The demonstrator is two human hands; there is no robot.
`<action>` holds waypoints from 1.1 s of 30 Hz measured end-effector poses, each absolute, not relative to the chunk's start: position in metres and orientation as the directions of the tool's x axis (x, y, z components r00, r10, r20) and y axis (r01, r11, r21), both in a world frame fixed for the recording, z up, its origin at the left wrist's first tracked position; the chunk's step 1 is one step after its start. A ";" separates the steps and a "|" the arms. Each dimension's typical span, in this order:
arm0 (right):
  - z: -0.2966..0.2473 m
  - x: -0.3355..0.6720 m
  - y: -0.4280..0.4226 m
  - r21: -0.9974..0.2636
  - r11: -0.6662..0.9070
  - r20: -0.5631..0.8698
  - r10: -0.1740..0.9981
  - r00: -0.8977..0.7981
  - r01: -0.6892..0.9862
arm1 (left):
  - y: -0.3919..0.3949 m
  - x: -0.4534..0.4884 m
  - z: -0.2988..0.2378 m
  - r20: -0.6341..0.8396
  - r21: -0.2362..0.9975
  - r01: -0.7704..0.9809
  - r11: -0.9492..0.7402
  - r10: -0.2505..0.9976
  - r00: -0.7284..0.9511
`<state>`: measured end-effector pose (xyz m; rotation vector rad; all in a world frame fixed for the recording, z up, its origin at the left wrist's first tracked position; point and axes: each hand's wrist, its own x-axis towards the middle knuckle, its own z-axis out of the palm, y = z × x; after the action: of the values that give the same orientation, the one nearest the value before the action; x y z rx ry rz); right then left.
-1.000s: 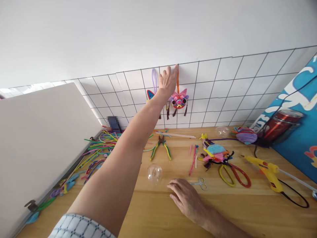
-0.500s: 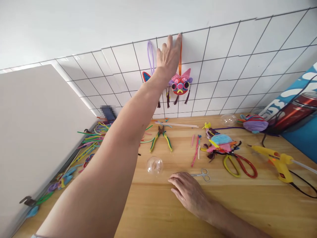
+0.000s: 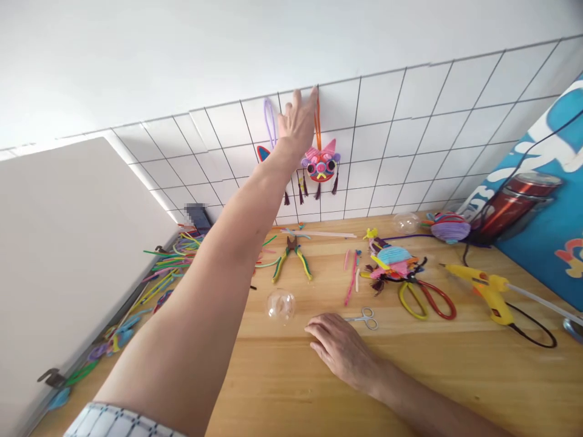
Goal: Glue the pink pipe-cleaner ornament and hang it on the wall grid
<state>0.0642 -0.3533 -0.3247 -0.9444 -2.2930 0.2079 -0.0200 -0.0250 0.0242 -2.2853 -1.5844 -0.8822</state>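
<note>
Stretched up with the left hand (image 3: 298,121) to the top wire of the grid (image 3: 401,121), fingers straight, index tip against the orange loop (image 3: 317,124) of the ornament (image 3: 321,165) hanging on the grid just right of and below that hand. Seen from behind with the thumb hidden, so possibly pinching the loop; cannot tell. Resting the right hand (image 3: 339,351) palm down on the table (image 3: 455,376), fingers loosely spread and gripping nothing, near a clear ball (image 3: 281,305) and just beside small scissors (image 3: 365,317).
</note>
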 end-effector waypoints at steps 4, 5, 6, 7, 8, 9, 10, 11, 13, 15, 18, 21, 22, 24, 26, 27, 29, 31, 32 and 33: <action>-0.325 0.064 -0.351 -0.327 0.737 0.515 0.664 -0.542 0.592 | -0.031 -0.023 0.036 0.555 0.196 0.897 -0.396 0.799 0.231; -0.325 0.064 -0.351 -0.318 0.738 0.518 0.661 -0.543 0.595 | -0.031 -0.025 0.038 0.557 0.204 0.889 -0.410 0.795 0.239; -0.326 0.064 -0.350 -0.309 0.741 0.521 0.657 -0.545 0.596 | -0.031 -0.028 0.040 0.566 0.209 0.881 -0.425 0.787 0.246; -0.327 0.064 -0.350 -0.301 0.744 0.523 0.651 -0.550 0.596 | -0.031 -0.031 0.042 0.580 0.214 0.873 -0.437 0.776 0.247; -0.328 0.064 -0.349 -0.292 0.749 0.525 0.645 -0.555 0.595 | -0.033 -0.033 0.042 0.594 0.220 0.869 -0.443 0.768 0.241; -0.329 0.064 -0.349 -0.285 0.752 0.526 0.642 -0.559 0.595 | -0.037 -0.035 0.042 0.607 0.225 0.868 -0.442 0.761 0.230; -0.330 0.065 -0.348 -0.280 0.754 0.524 0.639 -0.563 0.594 | -0.044 -0.037 0.040 0.616 0.229 0.869 -0.438 0.757 0.219; -0.331 0.065 -0.348 -0.278 0.755 0.523 0.638 -0.565 0.595 | -0.053 -0.037 0.035 0.621 0.228 0.871 -0.434 0.754 0.213; -0.332 0.065 -0.347 -0.275 0.755 0.523 0.637 -0.566 0.595 | -0.082 -0.037 0.017 0.617 0.207 0.866 -0.455 0.748 0.245; -0.333 0.065 -0.346 -0.268 0.758 0.528 0.632 -0.567 0.595 | -0.123 -0.036 -0.014 0.591 0.157 0.834 -0.529 0.726 0.350; -0.333 0.064 -0.345 -0.249 0.767 0.539 0.617 -0.573 0.591 | -0.185 -0.035 -0.073 0.522 0.001 0.717 -0.697 0.612 0.594; -0.332 0.064 -0.344 -0.238 0.771 0.542 0.610 -0.579 0.590 | -0.211 -0.037 -0.112 0.464 -0.106 0.625 -0.774 0.517 0.719; -0.332 0.064 -0.344 -0.235 0.772 0.544 0.608 -0.578 0.591 | -0.208 -0.038 -0.114 0.480 -0.105 0.648 -0.754 0.533 0.697; -0.331 0.064 -0.345 -0.228 0.774 0.553 0.602 -0.575 0.591 | -0.188 -0.037 -0.105 0.545 -0.048 0.732 -0.679 0.596 0.589; -0.331 0.064 -0.345 -0.226 0.778 0.560 0.596 -0.576 0.586 | -0.158 -0.034 -0.082 0.606 0.065 0.794 -0.604 0.657 0.449; -0.331 0.065 -0.345 -0.229 0.780 0.559 0.595 -0.577 0.583 | -0.144 -0.031 -0.069 0.624 0.137 0.814 -0.564 0.687 0.371; -0.332 0.065 -0.345 -0.233 0.782 0.557 0.595 -0.580 0.579 | -0.119 -0.027 -0.045 0.636 0.266 0.826 -0.497 0.734 0.237; -0.332 0.066 -0.345 -0.238 0.781 0.555 0.598 -0.579 0.578 | -0.103 -0.022 -0.028 0.625 0.382 0.812 -0.442 0.770 0.126; -0.333 0.066 -0.345 -0.242 0.780 0.553 0.600 -0.579 0.577 | -0.096 -0.020 -0.022 0.615 0.433 0.797 -0.422 0.784 0.081; -0.333 0.066 -0.345 -0.248 0.780 0.549 0.602 -0.580 0.575 | -0.091 -0.019 -0.018 0.604 0.477 0.780 -0.405 0.796 0.043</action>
<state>0.0664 -0.3448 -0.3331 -0.8715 -2.3393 0.0564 -0.0192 -0.0907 -0.0177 -2.2819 -1.7236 -1.3429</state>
